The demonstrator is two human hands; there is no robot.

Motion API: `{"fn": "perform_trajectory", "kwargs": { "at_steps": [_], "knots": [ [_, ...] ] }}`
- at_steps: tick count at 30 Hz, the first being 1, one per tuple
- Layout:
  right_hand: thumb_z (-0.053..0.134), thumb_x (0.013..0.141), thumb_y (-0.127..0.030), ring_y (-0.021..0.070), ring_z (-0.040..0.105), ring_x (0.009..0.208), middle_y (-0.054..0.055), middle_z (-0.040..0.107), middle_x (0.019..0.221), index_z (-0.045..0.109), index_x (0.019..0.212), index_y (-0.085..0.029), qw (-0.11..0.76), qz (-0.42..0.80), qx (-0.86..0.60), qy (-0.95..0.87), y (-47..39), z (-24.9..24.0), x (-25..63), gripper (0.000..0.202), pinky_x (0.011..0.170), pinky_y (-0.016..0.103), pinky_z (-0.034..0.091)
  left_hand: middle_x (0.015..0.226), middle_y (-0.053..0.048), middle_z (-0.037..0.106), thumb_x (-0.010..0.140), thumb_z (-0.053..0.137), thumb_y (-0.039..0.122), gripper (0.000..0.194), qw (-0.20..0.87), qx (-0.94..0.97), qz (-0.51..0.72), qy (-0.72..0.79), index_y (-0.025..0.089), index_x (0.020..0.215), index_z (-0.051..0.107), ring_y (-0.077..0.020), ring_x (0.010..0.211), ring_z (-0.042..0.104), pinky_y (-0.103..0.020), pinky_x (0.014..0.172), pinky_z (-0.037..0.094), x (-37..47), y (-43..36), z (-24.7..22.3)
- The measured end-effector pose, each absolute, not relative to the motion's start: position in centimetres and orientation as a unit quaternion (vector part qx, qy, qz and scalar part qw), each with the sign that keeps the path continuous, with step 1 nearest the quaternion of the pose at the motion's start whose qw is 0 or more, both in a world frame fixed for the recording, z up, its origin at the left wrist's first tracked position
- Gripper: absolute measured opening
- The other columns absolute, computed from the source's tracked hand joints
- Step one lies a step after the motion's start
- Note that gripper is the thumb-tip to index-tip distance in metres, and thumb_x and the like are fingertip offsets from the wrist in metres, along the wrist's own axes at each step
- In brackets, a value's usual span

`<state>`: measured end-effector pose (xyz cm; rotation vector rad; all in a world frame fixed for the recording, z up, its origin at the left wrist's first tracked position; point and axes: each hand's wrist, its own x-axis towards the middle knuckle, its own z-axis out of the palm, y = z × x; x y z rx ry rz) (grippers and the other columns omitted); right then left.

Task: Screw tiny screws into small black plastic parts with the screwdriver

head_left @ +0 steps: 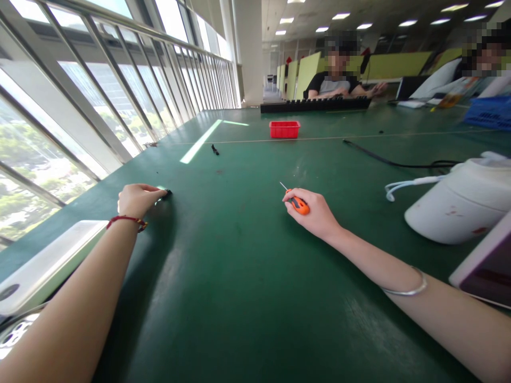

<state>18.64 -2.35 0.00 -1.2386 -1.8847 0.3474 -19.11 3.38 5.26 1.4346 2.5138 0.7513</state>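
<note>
My right hand (313,210) is closed around the orange and black handle of a small screwdriver (300,205), its thin metal shaft pointing up and to the left over the green table (239,255). On the left, the fingers of my left hand (138,200) pinch a small black piece (167,194) close to the tabletop; its kind is too small to make out. Farther up the table lies another small black piece (215,150). A red plastic bin (284,129) sits toward the far side, apart from both hands.
A white jug-like container (459,202) and a black cable (387,159) lie on the right. Beside my left forearm is a white and pale green box (51,260). Railings (131,58) run along the left. A long black strip (315,105) lies before a seated person (335,85).
</note>
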Motion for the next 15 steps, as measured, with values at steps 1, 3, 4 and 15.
{"fn": "perform_trajectory", "kwargs": {
  "at_steps": [1, 3, 4, 15],
  "knots": [
    [0.054, 0.077, -0.021, 0.0177, 0.063, 0.078, 0.002, 0.068, 0.087, 0.061, 0.081, -0.022, 0.416, 0.139, -0.493, -0.752, -2.34, 0.00, 18.64, 0.008, 0.077, 0.032, 0.046, 0.059, 0.002, 0.058, 0.066, 0.070, 0.035, 0.033, 0.080, 0.478, 0.249, 0.839, 0.016, 0.093, 0.072, -0.0162, 0.068, 0.052, -0.026, 0.065, 0.039, -19.03, 3.28, 5.30],
    [0.055, 0.077, -0.020, 0.0175, 0.062, 0.078, 0.001, 0.068, 0.086, 0.061, 0.081, -0.022, 0.415, 0.138, -0.491, -0.753, -2.33, 0.00, 18.64, 0.008, 0.076, 0.032, 0.046, 0.054, 0.004, 0.056, 0.066, 0.070, 0.035, 0.033, 0.087, 0.476, 0.249, 0.839, 0.016, 0.093, 0.072, -0.0156, 0.064, 0.052, -0.025, 0.064, 0.039, -18.87, 3.12, 5.40],
    [0.055, 0.077, -0.020, 0.0174, 0.062, 0.077, 0.001, 0.068, 0.086, 0.061, 0.081, -0.022, 0.414, 0.138, -0.491, -0.754, -2.33, 0.01, 18.65, 0.008, 0.076, 0.032, 0.046, 0.052, 0.004, 0.055, 0.066, 0.070, 0.035, 0.033, 0.088, 0.476, 0.249, 0.839, 0.016, 0.093, 0.071, -0.0155, 0.064, 0.052, -0.025, 0.063, 0.039, -18.80, 3.06, 5.46],
    [0.055, 0.077, -0.021, 0.0176, 0.063, 0.078, 0.001, 0.069, 0.087, 0.062, 0.082, -0.022, 0.403, 0.139, -0.485, -0.764, -2.29, -0.11, 18.70, 0.008, 0.077, 0.033, 0.046, 0.062, 0.003, 0.063, 0.068, 0.068, 0.042, 0.034, 0.043, 0.504, 0.191, 0.841, 0.019, 0.093, 0.072, -0.0164, 0.069, 0.054, -0.023, 0.061, 0.038, -19.31, 3.23, 5.50]
  ]
}}
